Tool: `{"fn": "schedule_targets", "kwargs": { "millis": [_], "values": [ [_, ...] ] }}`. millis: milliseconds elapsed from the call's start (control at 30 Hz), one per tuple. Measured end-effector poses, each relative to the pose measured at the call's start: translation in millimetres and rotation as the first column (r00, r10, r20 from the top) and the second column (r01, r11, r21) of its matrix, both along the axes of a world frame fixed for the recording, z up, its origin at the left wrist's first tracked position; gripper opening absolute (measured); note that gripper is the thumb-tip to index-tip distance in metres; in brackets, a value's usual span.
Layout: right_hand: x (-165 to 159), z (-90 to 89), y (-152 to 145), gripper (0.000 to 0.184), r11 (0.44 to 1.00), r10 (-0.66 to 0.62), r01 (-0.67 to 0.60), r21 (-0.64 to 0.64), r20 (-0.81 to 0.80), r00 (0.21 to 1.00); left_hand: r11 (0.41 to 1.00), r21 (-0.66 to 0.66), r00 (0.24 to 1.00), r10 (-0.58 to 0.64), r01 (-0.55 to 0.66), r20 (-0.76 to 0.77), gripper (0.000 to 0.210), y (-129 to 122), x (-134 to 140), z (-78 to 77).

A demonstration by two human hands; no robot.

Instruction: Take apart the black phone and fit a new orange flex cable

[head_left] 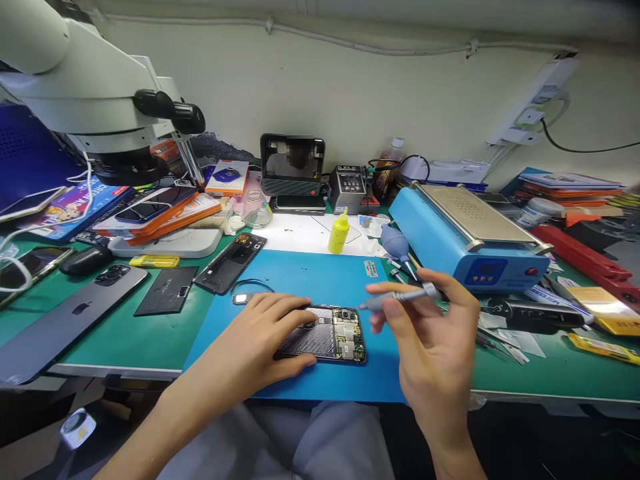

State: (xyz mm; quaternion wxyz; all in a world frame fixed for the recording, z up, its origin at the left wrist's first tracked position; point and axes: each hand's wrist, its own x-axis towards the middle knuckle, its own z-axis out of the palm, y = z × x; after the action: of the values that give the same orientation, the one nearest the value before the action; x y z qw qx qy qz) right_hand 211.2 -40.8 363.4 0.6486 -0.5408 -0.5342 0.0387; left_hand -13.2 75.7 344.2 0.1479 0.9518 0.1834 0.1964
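Fingers of your right hand (434, 347) are pinching a slim grey pen-style tool (400, 298), tip near the cameras (346, 314) of the opened smartphone (324, 339) on the blue mat (295, 267). Your left hand (270, 333) is loosely spread over its other end. Yellow squeeze bottle (339, 233) sits farther out, left of the blower bulb (395, 243).

The left forearm (190, 403) slants in from the lower left, bare, and the left hand (263, 333) lies palm down, fingers loosely bent – thumb (295, 365) apart below them. The right hand (437, 343) is raised, palm turned inward, thumb and curled fingers pinched – wrist (443, 427) bare too.
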Motion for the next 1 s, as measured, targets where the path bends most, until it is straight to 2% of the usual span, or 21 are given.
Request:
{"fn": "schedule_targets", "kwargs": {
  "millis": [100, 200, 333, 567, 867, 1000],
  "values": [
    [1, 5.6, 24, 0.034, 0.990, 0.041, -0.044, -0.133, -0.025, 0.999, 0.999, 0.013, 0.999, 0.038, -0.038, 0.017, 0.046, 0, 4, -2.3],
    [0, 4.9, 48, 0.025, 0.951, 0.132, -0.126, -0.284, 0.005, 0.991, 0.997, 0.019, 0.997, 0.069, -0.070, 0.028, 0.042, -1, 6, -4.3],
    [-1, -0.1, 64, 0.033, 0.902, 0.218, -0.194, -0.386, 0.017, 0.976, 0.998, 0.018, 0.997, 0.064, -0.065, 0.041, 0.032, -1, 4, -3.8],
    [-2, -0.6, 65, 0.038, 0.865, 0.259, -0.241, -0.440, -0.021, 0.966, 0.995, -0.081, 0.996, 0.057, -0.051, 0.068, 0.031, 3, 1, 2.2],
    [1, -3.1, 59, 0.039, 0.891, 0.186, -0.204, -0.407, -0.083, 0.979, 0.978, -0.177, 0.987, 0.127, -0.107, 0.103, 0.035, 5, 3, -2.2],
    [-1, -2.6, 63, 0.038, 0.878, 0.207, -0.221, -0.426, -0.078, 0.975, 0.974, -0.193, 0.985, 0.137, -0.115, 0.108, 0.034, 6, 3, -2.7]
  ]
}}
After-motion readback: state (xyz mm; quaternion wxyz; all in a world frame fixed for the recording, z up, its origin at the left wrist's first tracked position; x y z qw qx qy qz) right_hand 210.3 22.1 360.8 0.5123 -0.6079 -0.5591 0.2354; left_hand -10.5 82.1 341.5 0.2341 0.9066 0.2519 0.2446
